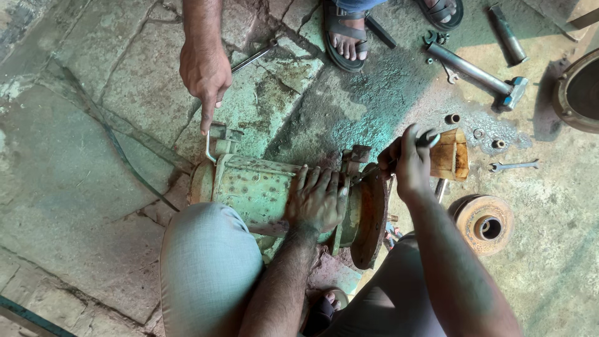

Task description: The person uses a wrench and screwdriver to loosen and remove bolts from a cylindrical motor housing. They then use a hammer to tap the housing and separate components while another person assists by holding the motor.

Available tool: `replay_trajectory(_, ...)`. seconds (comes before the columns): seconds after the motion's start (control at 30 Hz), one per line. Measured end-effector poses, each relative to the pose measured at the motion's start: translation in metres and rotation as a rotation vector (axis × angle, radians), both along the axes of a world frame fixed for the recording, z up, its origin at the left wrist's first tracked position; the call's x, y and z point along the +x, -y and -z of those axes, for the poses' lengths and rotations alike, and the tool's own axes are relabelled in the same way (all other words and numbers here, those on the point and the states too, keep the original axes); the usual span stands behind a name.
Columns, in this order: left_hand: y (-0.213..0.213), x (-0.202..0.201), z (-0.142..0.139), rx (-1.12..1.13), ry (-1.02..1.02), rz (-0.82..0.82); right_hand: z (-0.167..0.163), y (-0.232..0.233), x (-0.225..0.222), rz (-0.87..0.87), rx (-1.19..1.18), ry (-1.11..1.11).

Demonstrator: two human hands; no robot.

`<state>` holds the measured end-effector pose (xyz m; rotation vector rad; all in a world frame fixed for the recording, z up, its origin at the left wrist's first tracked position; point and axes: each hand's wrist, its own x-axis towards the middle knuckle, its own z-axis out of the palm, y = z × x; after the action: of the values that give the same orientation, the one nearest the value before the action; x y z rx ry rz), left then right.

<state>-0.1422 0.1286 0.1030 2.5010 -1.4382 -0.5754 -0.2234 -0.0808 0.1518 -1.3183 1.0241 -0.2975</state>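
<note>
**Two people working over a green motor on a stone floor**

The person is crouching with both knees around a worn green motor (262,187), which is lying on its side on the cracked stone floor (81,156). The left hand (317,198) is lying flat on top of the motor body, fingers spread and pressing down, not curled around anything. The right hand (409,161) is reaching past the rusty round end plate (369,215) and is clenching a dark metal tool (428,138); the tool's working end is hidden by the fingers, so what it is meeting cannot be told. Just behind that hand a wooden block (452,156) is sitting on the floor.

At the motor's far end, a second person's hand (204,73) is coming down from above, its fingers closed on a thin bent metal rod (209,140) beside a small bracket. That person's sandalled foot (345,36) is standing near the top edge.

Loose things are crowding the right side. A hammer (480,73) with a metal handle is lying near small nuts and rings, a spanner (515,166) is lying well apart from the motor, and a rusty disc (485,223) with a hole in its middle is resting just beside the right forearm. A large round metal casing (577,90) is showing at the right edge.
</note>
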Motion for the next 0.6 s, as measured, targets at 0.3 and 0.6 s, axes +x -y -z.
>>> replay_trajectory(0.3,-0.001,-0.003,0.008,0.088,-0.059,-0.027,0.006,-0.049,-0.044,-0.485,-0.357,-0.069)
replay_trajectory(0.6,0.001,-0.002,0.000,0.156,-0.125,-0.041,-0.014,-0.070,-0.079,-0.558,-0.486,0.123)
